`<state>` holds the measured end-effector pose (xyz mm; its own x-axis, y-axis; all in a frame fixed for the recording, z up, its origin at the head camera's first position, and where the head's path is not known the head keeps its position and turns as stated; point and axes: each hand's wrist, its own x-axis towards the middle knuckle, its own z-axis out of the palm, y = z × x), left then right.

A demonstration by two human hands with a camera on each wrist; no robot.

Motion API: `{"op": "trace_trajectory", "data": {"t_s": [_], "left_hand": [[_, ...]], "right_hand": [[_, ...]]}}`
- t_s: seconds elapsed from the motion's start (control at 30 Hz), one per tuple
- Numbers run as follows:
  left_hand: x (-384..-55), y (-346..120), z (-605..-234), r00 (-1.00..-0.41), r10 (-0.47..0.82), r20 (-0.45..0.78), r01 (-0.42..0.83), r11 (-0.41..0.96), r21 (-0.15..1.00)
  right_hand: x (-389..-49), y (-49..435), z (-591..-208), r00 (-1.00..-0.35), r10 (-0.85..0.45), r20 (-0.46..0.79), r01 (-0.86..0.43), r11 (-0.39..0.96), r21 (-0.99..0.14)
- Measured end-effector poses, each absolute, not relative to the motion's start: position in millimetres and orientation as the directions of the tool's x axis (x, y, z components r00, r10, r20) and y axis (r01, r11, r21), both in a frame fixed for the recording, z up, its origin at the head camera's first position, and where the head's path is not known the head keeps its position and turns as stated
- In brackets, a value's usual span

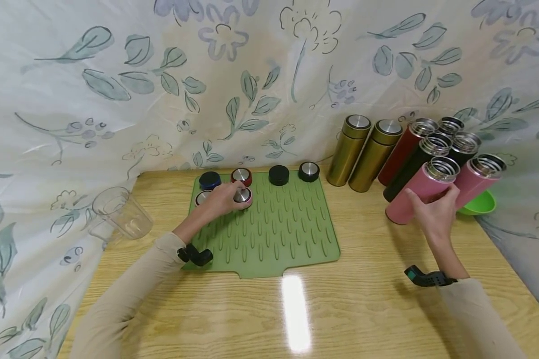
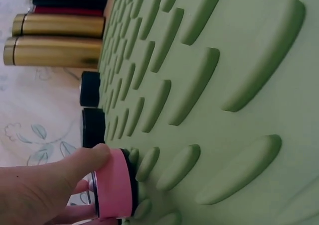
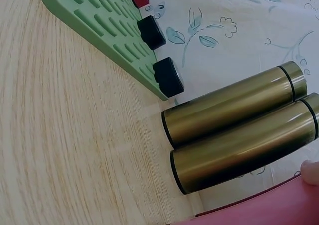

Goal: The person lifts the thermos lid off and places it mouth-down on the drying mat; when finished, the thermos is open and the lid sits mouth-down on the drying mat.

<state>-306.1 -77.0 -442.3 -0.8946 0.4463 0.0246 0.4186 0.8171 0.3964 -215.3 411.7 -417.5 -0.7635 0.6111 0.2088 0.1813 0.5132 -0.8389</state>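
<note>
On the green drying mat [image 1: 274, 227], my left hand [image 1: 220, 200] pinches a pink bottle lid [image 2: 114, 185] with a silver top. Around it sit a blue lid [image 1: 209, 180], a red lid [image 1: 241, 177], two black lids, and another silver-topped lid [image 1: 202, 198] partly hidden by the hand. At the right, my right hand [image 1: 436, 217] grips a lidless pink thermos bottle [image 1: 419, 188], thumb on its near left side. A second lidless pink bottle [image 1: 478, 177] stands just right of that hand. In the right wrist view only a fingertip and part of the held bottle show.
Two gold bottles [image 1: 348, 152] with lids on stand right of the mat. Behind the held bottle are a red bottle [image 1: 397, 152] and several dark ones, their mouths uncovered. A green bowl [image 1: 479, 203] sits far right, and a clear pitcher [image 1: 123, 212] far left.
</note>
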Motion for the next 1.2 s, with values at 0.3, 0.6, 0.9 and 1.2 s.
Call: {"op": "trace_trajectory", "data": {"t_s": [0.3,0.6,0.9,1.2], "left_hand": [[-306,-76,-437,-0.881,0.473,0.004,0.444,0.825,0.351],[-309,-75,-436,-0.880,0.475,-0.024,0.441,0.834,0.332],[-305,-74,-430,-0.850,0.527,-0.013,0.506,0.822,0.263],[-291,-82,-421,-0.827,0.559,0.067,0.552,0.783,0.286]], "right_hand": [[-215,413,-419,-0.756,0.610,0.238,0.167,0.530,-0.831],[-215,414,-417,-0.750,0.615,0.245,0.174,0.541,-0.823],[-212,418,-421,-0.751,0.596,0.284,0.138,0.563,-0.815],[-198,412,-414,-0.698,0.530,0.481,0.004,0.674,-0.739]]}}
